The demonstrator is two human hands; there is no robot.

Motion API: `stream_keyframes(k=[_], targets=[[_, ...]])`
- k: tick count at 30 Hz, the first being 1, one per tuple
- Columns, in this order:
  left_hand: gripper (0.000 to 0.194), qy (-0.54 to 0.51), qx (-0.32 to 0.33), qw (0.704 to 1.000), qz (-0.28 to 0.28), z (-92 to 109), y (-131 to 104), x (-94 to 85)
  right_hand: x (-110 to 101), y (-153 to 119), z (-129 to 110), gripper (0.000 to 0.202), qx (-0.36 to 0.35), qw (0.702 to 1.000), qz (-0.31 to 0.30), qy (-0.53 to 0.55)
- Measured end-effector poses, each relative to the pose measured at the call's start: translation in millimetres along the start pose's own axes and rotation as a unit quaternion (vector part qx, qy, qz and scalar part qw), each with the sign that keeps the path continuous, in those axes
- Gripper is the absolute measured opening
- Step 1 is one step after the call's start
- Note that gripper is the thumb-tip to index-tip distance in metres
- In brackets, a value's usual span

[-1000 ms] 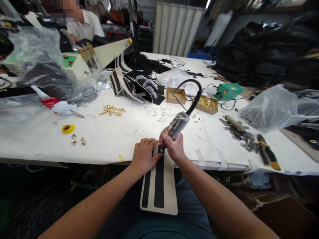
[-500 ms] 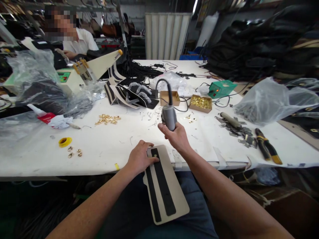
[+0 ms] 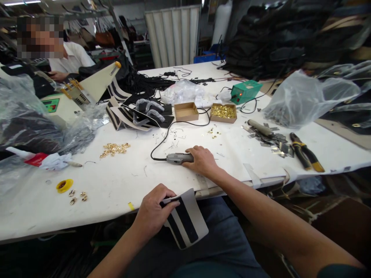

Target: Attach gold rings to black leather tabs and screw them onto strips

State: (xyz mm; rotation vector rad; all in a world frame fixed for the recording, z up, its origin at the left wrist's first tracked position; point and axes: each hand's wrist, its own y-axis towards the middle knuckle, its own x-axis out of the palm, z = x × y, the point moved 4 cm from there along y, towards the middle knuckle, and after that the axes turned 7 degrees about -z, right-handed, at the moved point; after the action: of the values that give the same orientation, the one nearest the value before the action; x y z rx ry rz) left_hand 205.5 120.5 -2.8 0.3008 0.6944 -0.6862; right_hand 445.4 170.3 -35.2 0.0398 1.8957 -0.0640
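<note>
My left hand [image 3: 155,206] pinches the upper end of a beige panel with black stripes [image 3: 199,222], thumb on the striped face. The panel is tilted over my lap at the table's front edge, and its top is partly hidden by my fingers. Farther up, my right hand [image 3: 202,160] is closed around the front part of a grey corded electric screwdriver [image 3: 175,158]. That tool lies flat along the tabletop, cord end to the left, with a thin bit showing right of the hand. Small gold fittings [image 3: 114,150] are heaped to the left.
A green power box [image 3: 245,92] stands behind a carton of gold pieces [image 3: 223,112] and a second carton [image 3: 186,112]. Right are metal plates [image 3: 271,137] and pliers [image 3: 307,152]; left, yellow tape [image 3: 64,185]. A co-worker [image 3: 69,56] sits at the far left.
My right hand has brought the screwdriver from upright in the air down to lying on the table. The panel has tipped and bent in my left hand. The view has shifted right.
</note>
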Motion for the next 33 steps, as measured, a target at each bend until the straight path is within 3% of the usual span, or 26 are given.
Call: stream_keyframes(k=[4, 8, 10, 13, 15, 18, 28, 31, 33], targets=[[0.012, -0.005, 0.108, 0.994, 0.033, 9, -15, 3.0, -8, -5, 1, 0.053, -0.015, 0.999, 0.049, 0.019], [0.017, 0.016, 0.180, 0.982, 0.049, 19, -33, 3.4, -24, -34, -14, 0.029, -0.065, 0.978, 0.114, 0.160], [0.018, 0.039, 0.201, 0.977, 0.059, 25, -43, 1.2, -26, -57, -30, 0.019, -0.110, 0.947, 0.058, 0.295], [0.020, 0.060, 0.221, 0.971, 0.068, 33, -58, -3.8, -21, -94, -59, 0.023, -0.165, 0.875, -0.122, 0.438], [0.022, 0.067, 0.230, 0.968, 0.072, 37, -67, -7.6, -18, -114, -73, 0.026, -0.188, 0.836, -0.214, 0.469], [0.025, 0.076, 0.239, 0.965, 0.079, 42, -78, -13.2, -20, -131, -85, 0.026, -0.216, 0.805, -0.271, 0.481], [0.028, 0.061, 0.239, 0.962, 0.116, 47, -112, -20.0, -38, -148, -111, 0.025, -0.265, 0.797, -0.288, 0.460], [0.023, 0.020, 0.186, 0.971, 0.149, 43, -116, -32.6, -38, -148, -108, 0.033, -0.238, 0.800, -0.256, 0.488], [0.017, -0.032, 0.100, 0.976, 0.191, 34, -117, -47.5, -36, -146, -103, 0.042, -0.199, 0.811, -0.213, 0.508]])
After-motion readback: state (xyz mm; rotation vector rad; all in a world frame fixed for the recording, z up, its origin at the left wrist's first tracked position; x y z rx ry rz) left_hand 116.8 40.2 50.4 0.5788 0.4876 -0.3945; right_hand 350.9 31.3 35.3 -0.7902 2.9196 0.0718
